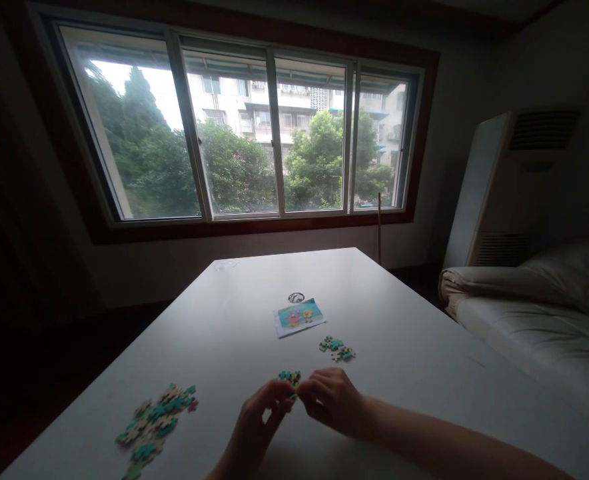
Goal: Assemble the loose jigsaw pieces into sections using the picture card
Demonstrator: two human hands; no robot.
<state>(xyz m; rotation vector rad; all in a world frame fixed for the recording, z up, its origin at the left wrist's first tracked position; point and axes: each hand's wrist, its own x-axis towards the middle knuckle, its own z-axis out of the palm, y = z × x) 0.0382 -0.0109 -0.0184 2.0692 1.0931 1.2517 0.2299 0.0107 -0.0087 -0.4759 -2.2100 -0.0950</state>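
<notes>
My left hand [263, 412] and my right hand [335, 403] meet low over the near middle of the white table [234, 313]. Thumb and forefinger of each are pinched together, fingertips nearly touching, on small jigsaw pieces mostly hidden by the fingers. Just beyond the fingertips shows a small cluster of jigsaw pieces [288, 377], teal with some yellow; whether it is joined to what I pinch I cannot tell. Left of my hands lies a larger loose pile of jigsaw pieces [160, 419], some green side up, others plain. A smaller group of pieces [337, 348] lies beyond my right hand.
A picture sheet [299, 317] with colourful cartoon figures lies farther up the table, in front of a round dark-rimmed item [296, 298]. Something pale and flat [226, 265] rests at the far left corner. A sofa [529, 313] stands along the right, below a tall air conditioner [499, 187].
</notes>
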